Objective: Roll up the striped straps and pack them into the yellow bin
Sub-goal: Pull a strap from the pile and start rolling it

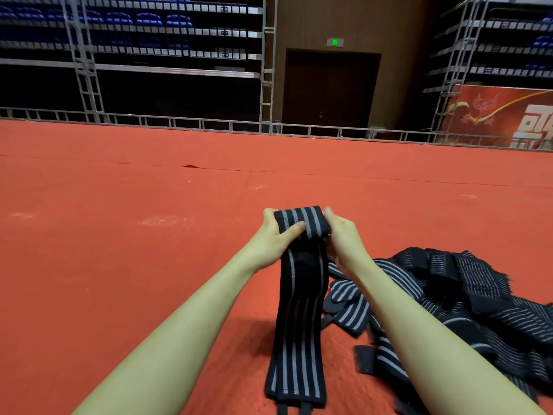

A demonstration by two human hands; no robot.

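I hold a black strap with grey stripes (300,310) up in front of me. Its top end is wound into a small roll (308,218) between my hands. My left hand (273,235) grips the roll's left side, thumb across its front. My right hand (344,235) grips its right side. The unrolled length hangs down toward me and reaches the red carpet. A loose heap of several more striped straps (454,301) lies on the carpet to the right, under my right forearm. The yellow bin is not in view.
Red carpet (149,235) covers the floor all round. A low metal rail (209,124) bounds it at the back, with folded stands, a dark doorway (329,91) and a red banner (502,115) behind.
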